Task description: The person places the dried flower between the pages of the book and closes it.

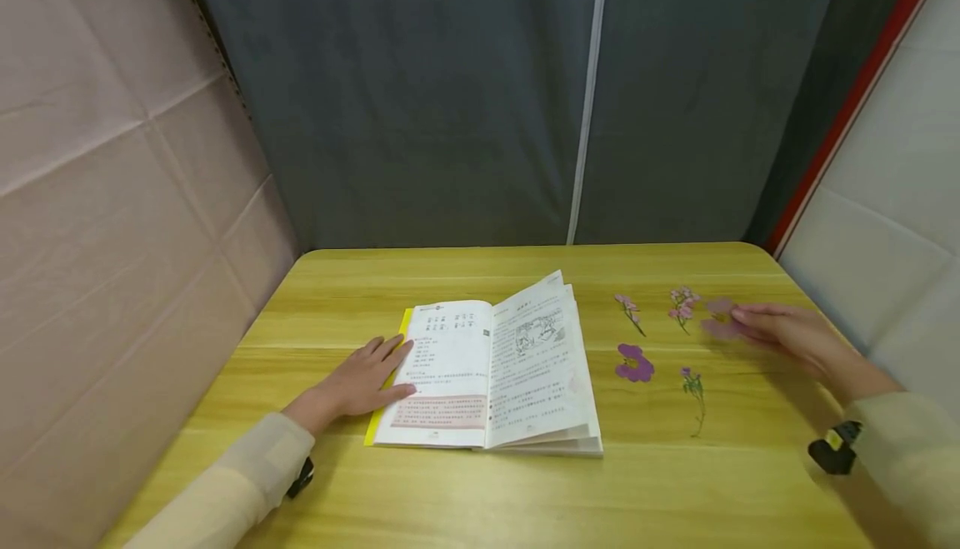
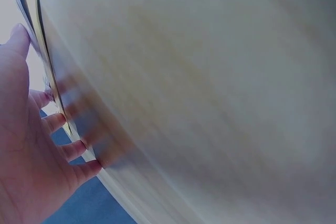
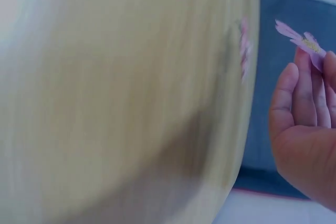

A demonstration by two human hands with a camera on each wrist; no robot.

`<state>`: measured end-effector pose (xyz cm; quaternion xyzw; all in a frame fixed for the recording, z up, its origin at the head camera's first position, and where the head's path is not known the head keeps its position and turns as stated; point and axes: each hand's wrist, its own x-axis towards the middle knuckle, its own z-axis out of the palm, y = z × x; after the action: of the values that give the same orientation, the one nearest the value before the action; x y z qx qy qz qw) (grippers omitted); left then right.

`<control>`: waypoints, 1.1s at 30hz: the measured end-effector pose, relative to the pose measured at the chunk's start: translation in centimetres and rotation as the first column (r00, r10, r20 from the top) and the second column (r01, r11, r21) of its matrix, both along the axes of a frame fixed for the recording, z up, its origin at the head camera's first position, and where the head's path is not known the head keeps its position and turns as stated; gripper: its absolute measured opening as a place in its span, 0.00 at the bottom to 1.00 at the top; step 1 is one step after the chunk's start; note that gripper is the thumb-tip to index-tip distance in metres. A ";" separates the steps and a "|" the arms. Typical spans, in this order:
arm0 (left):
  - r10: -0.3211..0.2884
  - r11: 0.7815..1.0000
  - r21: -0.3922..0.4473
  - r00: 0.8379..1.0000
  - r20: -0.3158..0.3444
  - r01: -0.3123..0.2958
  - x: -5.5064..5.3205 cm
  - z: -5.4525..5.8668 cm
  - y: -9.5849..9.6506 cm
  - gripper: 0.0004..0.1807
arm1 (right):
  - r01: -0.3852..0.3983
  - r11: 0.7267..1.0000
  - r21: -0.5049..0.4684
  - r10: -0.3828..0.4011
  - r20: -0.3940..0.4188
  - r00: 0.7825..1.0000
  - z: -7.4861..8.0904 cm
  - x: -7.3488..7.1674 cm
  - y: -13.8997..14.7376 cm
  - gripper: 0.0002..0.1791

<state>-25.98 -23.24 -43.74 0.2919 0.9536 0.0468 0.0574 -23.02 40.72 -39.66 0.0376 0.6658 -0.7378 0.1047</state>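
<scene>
An open book [image 1: 450, 366] with a yellow cover edge lies on the table, some of its right-hand pages lifted at the top. My left hand [image 1: 371, 378] rests on the left page's outer edge, fingers spread. At the right, my right hand [image 1: 787, 334] pinches a pale pink pressed flower [image 3: 310, 45] by its petals, raised above the table in the right wrist view. Nearby lie a purple pressed flower [image 1: 635, 363], a sprig with small pink blossoms [image 1: 683, 306], another pink sprig [image 1: 628, 309] and a thin green-stemmed sprig [image 1: 693, 391].
The wooden table [image 1: 525, 499] ends at a dark grey curtain [image 1: 420, 116] at the back. Pale cloth walls stand at the left [image 1: 112, 199] and right [image 1: 892, 182]. Each wrist wears a black strap with a small device.
</scene>
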 end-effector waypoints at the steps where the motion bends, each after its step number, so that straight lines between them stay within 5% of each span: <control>1: 0.000 1.000 0.001 1.000 0.000 0.000 0.0 0.0 0.0 0.46 | -0.006 0.999 -0.047 0.006 -0.004 1.000 0.2 -0.1 -0.5 0.13; 13: 0.003 1.000 0.006 1.000 0.010 -0.003 0.2 0.2 0.1 0.45 | -0.027 0.964 -0.266 0.026 -0.006 1.000 2.9 -0.7 -7.6 0.15; 21: 0.005 1.000 0.009 1.000 0.017 -0.006 0.2 0.2 0.2 0.45 | -0.073 0.959 -0.275 0.076 0.000 0.997 4.3 -1.3 -12.2 0.15; 33: 0.014 1.000 -0.001 1.000 0.019 -0.014 0.0 0.0 0.1 0.46 | -0.107 0.983 -0.147 0.108 -0.003 0.994 6.0 -2.4 -19.2 0.09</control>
<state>-26.01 -23.19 -43.71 0.2845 0.9551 0.0494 0.0664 -25.42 21.52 -33.61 -0.0046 0.6105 -0.7780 0.1485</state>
